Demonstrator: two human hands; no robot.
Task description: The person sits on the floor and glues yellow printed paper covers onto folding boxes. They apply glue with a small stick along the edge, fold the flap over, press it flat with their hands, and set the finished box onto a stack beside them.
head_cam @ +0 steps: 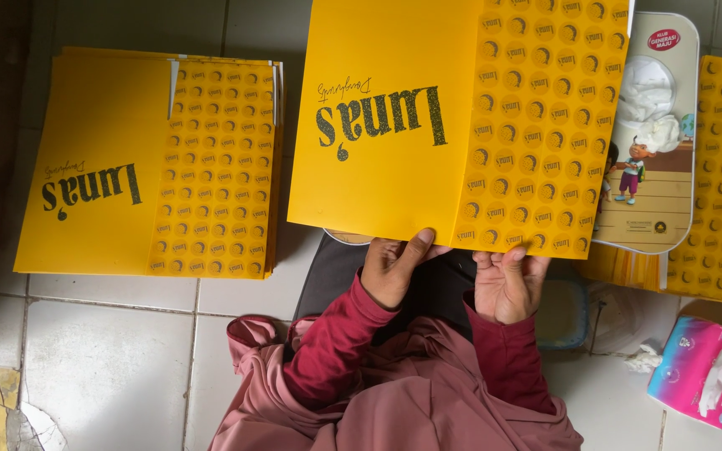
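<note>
Holding a yellow folder (394, 125) by its near edge.
Left hand (393, 266) and right hand (507, 282) both clamped on it; stack of folders (148, 163) far left on floor (110, 359).

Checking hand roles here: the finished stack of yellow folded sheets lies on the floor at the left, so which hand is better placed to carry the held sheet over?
Probably the left hand: it grips the sheet's near edge on the stack's side.
</note>
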